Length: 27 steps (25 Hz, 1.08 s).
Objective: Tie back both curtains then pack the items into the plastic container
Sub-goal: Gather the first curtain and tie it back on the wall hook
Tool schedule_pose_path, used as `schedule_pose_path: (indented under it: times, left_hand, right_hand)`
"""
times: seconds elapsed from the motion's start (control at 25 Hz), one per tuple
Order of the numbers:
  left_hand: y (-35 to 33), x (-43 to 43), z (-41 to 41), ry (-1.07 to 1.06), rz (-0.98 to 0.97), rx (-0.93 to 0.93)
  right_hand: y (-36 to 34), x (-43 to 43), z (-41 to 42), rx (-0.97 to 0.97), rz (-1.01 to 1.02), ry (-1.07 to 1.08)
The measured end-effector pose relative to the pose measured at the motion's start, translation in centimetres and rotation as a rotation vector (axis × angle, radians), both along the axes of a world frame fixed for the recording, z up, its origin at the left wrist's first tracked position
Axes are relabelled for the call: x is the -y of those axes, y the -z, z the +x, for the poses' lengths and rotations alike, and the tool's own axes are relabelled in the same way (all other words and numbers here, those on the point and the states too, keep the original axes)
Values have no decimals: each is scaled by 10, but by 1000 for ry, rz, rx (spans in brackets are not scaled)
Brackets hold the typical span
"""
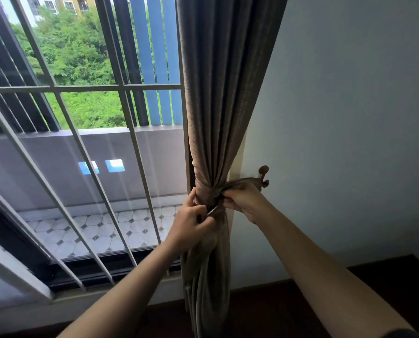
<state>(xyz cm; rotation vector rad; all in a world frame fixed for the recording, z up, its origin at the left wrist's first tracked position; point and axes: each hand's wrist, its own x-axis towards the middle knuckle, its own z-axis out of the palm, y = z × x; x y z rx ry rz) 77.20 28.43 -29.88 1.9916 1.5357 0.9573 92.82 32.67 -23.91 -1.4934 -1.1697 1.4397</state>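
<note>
curtain point(212, 132) hangs gathered beside the wall hook point(264, 175). left hand point(194, 219) pinches the tieback point(237, 184) end, apparently; right hand point(244, 200) grips it nearer the hook. soft, limp fabric: hold at the cinched waist.

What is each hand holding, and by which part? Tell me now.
Both hold the tieback around the curtain: left hand pinches its front end, right hand grips the stretch near the wall hook.

head cam | looks forward-down | close on curtain point(211, 147) beside window point(86, 113)
</note>
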Motion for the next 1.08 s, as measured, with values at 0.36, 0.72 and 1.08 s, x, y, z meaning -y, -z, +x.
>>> schedule_pose_path:
  times: [0.36, 0.72, 1.08]
  left_hand:
    - [-50, -30, -43, 315, -114, -244]
    - [-40, -41, -47, 115, -155, 32]
    - [-20, -45, -42, 61, -71, 260]
  right_hand:
    - [29, 24, 1, 326, 228, -53]
    - [40, 41, -6, 343, 412, -126]
    - [39, 35, -11, 235, 471, 32]
